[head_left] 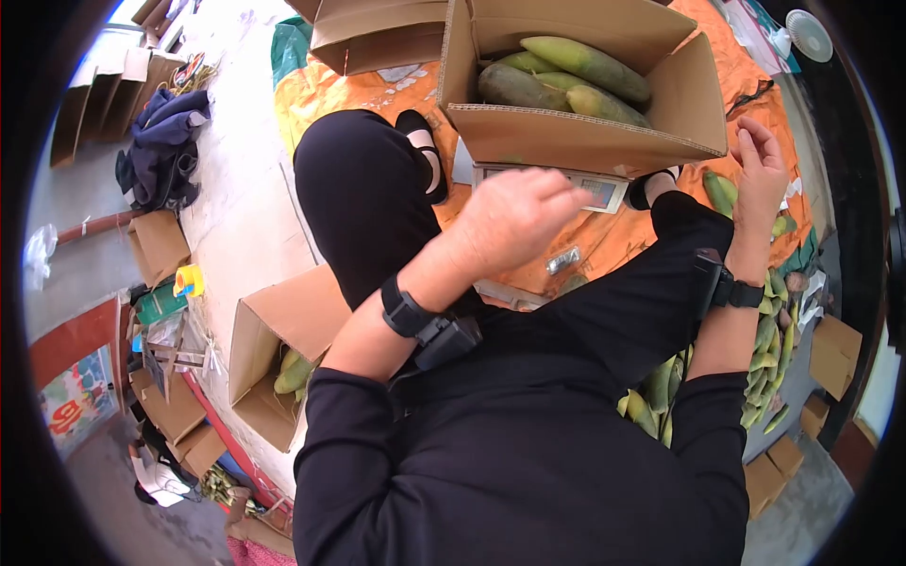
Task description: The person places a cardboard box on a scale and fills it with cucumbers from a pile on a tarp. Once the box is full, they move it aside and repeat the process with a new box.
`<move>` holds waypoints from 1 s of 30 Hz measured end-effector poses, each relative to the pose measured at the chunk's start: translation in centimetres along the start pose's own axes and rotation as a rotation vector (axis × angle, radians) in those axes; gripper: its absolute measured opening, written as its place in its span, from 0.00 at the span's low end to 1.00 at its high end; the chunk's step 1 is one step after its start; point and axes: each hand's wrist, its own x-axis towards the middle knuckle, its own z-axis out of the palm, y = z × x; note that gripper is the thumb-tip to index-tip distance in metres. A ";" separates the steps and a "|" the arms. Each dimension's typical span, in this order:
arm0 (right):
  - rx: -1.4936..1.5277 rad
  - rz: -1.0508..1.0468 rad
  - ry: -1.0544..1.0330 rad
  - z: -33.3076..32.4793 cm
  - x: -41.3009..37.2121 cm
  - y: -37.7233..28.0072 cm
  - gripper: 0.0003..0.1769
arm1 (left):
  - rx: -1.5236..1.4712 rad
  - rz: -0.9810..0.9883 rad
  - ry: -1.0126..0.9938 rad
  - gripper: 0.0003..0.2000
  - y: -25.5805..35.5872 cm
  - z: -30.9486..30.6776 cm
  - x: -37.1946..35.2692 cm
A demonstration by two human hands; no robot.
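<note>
An open cardboard box (585, 138) holding several long green vegetables (585, 71) stands between my feet, on top of a scale (604, 191) with a small display. My left hand (519, 215) is in front of the box, above the scale's edge, with its fingers bent together; what they hold, if anything, is hidden. My right hand (761, 174) is raised beside the box's right corner, fingers apart and nothing between them. Both wrists wear black straps with devices.
More green vegetables (769, 349) lie in a heap at the right. A second box (293, 325) with vegetables stands at the left. An orange sheet (519, 274) covers the floor. Another carton (377, 33) is at the top, and a white fan (809, 36) at the top right.
</note>
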 end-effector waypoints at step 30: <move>0.069 0.136 -0.183 -2.0 4.8 7.0 0.14 | 0.575 -1.479 0.670 0.29 5.5 -11.8 -30.5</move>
